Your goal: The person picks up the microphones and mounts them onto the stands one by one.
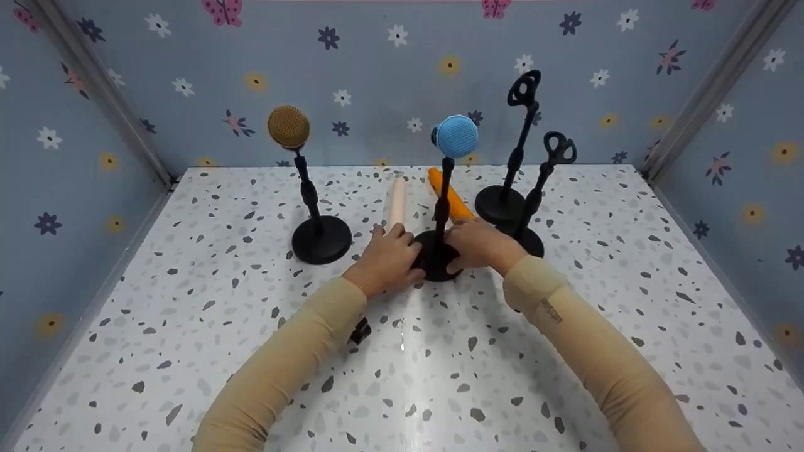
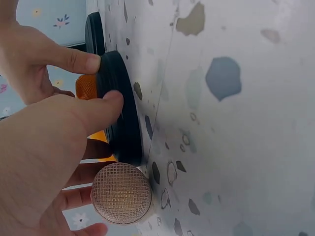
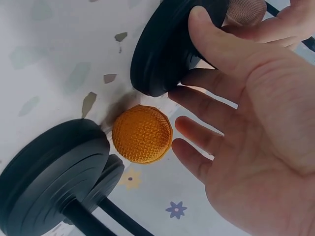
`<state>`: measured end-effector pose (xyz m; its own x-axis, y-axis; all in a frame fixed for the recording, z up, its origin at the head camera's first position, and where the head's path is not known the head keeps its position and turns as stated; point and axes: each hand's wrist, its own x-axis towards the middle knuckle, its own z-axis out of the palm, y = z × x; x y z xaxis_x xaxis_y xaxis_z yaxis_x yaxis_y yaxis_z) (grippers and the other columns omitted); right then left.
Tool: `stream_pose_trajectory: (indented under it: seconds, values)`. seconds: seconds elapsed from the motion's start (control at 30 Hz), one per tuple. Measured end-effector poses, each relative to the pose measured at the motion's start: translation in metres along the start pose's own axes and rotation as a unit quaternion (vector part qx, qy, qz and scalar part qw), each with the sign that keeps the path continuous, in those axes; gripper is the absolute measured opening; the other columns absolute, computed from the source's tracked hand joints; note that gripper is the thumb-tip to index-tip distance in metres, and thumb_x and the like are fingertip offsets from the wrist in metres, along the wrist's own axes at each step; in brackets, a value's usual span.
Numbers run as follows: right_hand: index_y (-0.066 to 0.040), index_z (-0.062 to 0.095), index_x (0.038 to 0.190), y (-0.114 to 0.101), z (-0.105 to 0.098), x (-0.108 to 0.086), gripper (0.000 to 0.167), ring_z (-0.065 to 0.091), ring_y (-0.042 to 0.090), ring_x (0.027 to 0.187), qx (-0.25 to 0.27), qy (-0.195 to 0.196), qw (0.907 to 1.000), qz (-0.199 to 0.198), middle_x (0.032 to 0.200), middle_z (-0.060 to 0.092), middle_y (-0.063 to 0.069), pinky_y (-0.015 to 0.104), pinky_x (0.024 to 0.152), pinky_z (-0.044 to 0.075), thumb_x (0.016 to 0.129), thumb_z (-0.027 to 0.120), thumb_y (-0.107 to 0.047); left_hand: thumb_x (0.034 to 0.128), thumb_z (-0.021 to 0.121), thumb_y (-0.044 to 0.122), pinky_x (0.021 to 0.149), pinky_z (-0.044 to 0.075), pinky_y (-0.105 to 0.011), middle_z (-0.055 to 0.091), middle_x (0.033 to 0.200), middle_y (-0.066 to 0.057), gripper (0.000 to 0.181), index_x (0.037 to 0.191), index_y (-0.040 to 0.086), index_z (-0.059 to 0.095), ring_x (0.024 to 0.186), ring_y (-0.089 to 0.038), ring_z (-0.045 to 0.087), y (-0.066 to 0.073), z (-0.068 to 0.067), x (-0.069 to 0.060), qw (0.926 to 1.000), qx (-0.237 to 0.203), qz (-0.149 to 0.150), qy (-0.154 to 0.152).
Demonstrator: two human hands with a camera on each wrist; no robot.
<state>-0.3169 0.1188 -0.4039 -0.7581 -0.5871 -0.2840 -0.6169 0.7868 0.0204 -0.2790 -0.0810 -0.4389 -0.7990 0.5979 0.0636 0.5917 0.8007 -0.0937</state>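
Observation:
A blue-headed microphone [image 1: 457,136] sits upright in a black stand at the middle of the table. My left hand [image 1: 387,260] grips the left side of this stand's round base [image 2: 118,105], thumb on the near edge. From the right, my right hand [image 1: 480,243] grips the same base [image 3: 162,49] between thumb and fingers. A pale pink microphone [image 1: 397,201] lies beyond my left hand, its mesh head [image 2: 122,193] near those fingers. Beyond my right hand lies an orange microphone [image 1: 449,191]; its head [image 3: 142,134] is close to my right fingertips.
At the left, a gold-headed microphone [image 1: 289,127] stands in its own black stand [image 1: 321,240]. Two black stands at the right, a rear one [image 1: 500,202] and a nearer one [image 1: 532,242], have bare clips. Flowered panels [image 1: 377,81] wall the speckled table [image 1: 188,326].

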Motion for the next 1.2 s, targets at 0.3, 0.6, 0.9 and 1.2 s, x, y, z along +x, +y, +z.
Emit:
stream_pose_trajectory:
  seconds: [0.3,0.6,0.9,1.2]
  values:
    - [-0.006,0.072,0.118,-0.016,-0.011,0.019,0.035,0.057,0.032,0.115,-0.009,-0.002,0.9985,0.055,0.126,0.062,0.017,0.047,0.1,0.05,0.093,0.076,-0.031,0.0987,0.063,0.034,0.098,0.041,-0.055,0.063,0.122,-0.017,0.04,0.121,0.001,0.066,0.118,-0.035,0.049,-0.008,-0.008,0.013,0.9976,-0.012,-0.051,-0.044]
    - [-0.003,0.069,0.121,-0.02,-0.015,0.039,0.032,0.063,0.034,0.11,0.021,0.012,0.9973,0.069,0.122,0.065,0.019,0.047,0.098,0.052,0.098,0.07,-0.025,0.1003,0.063,0.035,0.105,0.036,-0.057,0.061,0.131,-0.015,0.043,0.131,0.004,0.063,0.125,-0.035,0.046,-0.024,-0.012,0.032,0.9879,-0.01,-0.123,-0.093]
    - [0.001,0.066,0.123,-0.018,-0.013,0.056,0.032,0.064,0.033,0.11,0.019,-0.001,0.9966,0.079,0.121,0.066,0.022,0.043,0.099,0.051,0.102,0.064,-0.023,0.1,0.064,0.034,0.111,0.032,-0.058,0.061,0.134,-0.014,0.041,0.131,0.007,0.066,0.13,-0.035,0.046,-0.029,-0.013,0.047,0.9817,-0.004,-0.152,-0.115]
    - [0.0,0.057,0.135,-0.015,-0.009,0.064,0.038,0.06,0.034,0.12,0.021,0.005,0.9969,0.076,0.13,0.062,0.022,0.043,0.103,0.049,0.105,0.058,-0.023,0.0983,0.067,0.032,0.11,0.032,-0.057,0.063,0.132,-0.012,0.039,0.13,0.009,0.067,0.128,-0.034,0.048,-0.039,-0.01,0.052,0.9763,-0.03,-0.182,-0.113]
